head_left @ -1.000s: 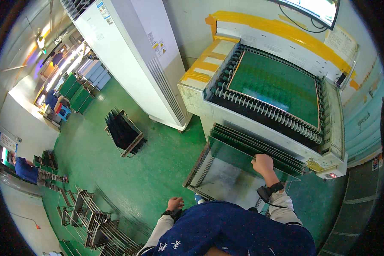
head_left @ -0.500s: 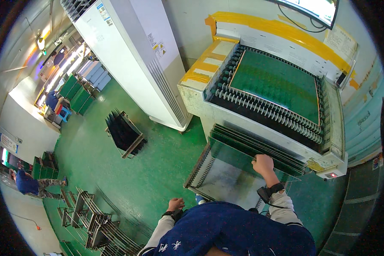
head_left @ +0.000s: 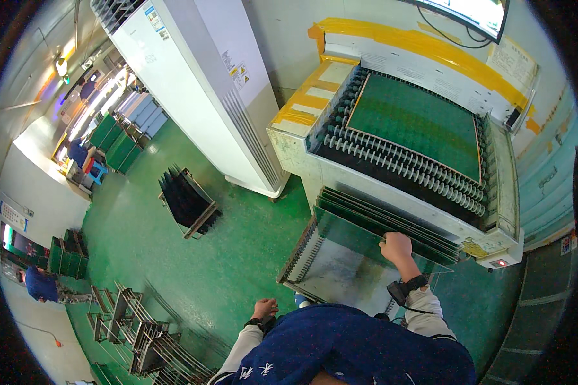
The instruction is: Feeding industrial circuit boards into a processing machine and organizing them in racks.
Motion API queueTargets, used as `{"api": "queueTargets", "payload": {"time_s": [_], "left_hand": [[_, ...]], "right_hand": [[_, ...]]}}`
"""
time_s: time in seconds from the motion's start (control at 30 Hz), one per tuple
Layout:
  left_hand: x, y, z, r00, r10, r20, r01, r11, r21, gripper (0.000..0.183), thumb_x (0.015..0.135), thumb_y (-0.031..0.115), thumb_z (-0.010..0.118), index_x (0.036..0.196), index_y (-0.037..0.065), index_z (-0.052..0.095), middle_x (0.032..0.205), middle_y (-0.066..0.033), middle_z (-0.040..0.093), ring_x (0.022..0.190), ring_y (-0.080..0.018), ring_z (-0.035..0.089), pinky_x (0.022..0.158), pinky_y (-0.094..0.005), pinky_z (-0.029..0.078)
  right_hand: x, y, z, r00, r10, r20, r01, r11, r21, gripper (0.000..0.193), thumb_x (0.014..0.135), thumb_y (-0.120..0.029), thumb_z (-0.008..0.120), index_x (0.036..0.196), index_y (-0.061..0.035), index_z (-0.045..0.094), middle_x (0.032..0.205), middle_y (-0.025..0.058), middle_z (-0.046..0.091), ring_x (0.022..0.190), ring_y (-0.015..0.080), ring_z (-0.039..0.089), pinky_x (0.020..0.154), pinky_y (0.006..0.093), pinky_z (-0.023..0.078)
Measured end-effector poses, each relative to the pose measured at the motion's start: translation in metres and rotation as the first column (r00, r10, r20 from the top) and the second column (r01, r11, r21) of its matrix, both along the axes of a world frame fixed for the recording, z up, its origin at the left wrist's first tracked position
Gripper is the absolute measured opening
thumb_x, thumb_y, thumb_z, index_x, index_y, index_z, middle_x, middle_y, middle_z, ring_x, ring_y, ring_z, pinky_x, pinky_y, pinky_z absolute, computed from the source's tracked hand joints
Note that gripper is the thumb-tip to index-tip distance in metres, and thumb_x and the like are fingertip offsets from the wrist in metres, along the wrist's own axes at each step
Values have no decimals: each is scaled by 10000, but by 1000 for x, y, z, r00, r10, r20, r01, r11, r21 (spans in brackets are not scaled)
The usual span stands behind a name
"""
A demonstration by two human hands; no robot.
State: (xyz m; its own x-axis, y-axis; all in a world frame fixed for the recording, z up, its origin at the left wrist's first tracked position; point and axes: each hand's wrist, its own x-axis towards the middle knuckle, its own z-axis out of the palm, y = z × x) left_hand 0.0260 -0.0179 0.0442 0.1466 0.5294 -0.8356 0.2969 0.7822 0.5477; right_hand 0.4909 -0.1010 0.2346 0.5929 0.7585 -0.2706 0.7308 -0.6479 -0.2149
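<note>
My right hand (head_left: pixel 397 248) rests at the upper edge of a thin see-through panel (head_left: pixel 356 234), its fingers closed over that edge. The panel stands in a slotted rack (head_left: pixel 297 251) in front of me, with several dark green panels (head_left: pixel 385 220) upright behind it. Low by my body, my left hand (head_left: pixel 264 308) is loosely closed, with nothing visible in it. Beyond the rack, a flat green panel (head_left: pixel 417 128) lies on the rollers (head_left: pixel 404 165) of a machine (head_left: pixel 295 147).
A tall white air conditioner (head_left: pixel 192 83) stands left of the machine. Another rack of dark panels (head_left: pixel 185 199) is on the green floor (head_left: pixel 237 256). Metal racks (head_left: pixel 138 327) crowd the lower left. A person in blue (head_left: pixel 40 285) is at the far left. A screen (head_left: pixel 475 16) hangs above.
The green panel on the rollers has shifted slightly away from me. The person at the far left has bent lower. Both my hands have kept their places.
</note>
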Motion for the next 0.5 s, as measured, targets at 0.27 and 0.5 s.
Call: {"api": "queueTargets", "payload": {"time_s": [0.27, 0.5], "left_hand": [[0, 1, -3, 999, 4, 46, -4, 1000, -16, 189, 801, 160, 548, 848, -20, 519, 707, -85, 566, 545, -190, 576, 421, -268, 426], [-5, 1, -11, 1000, -23, -17, 23, 1000, 5, 207, 790, 170, 557, 875, -17, 540, 735, -98, 581, 573, -210, 598, 432, -281, 452]], "right_hand": [[3, -2, -8, 1000, 8, 25, -8, 1000, 25, 257, 695, -280, 615, 848, -76, 638, 823, 150, 621, 795, 311, 591, 702, 400, 469], [3, -1, -9, 999, 12, 34, -13, 1000, 21, 235, 697, -280, 603, 807, -75, 633, 805, 149, 619, 780, 315, 590, 688, 404, 469]]}}
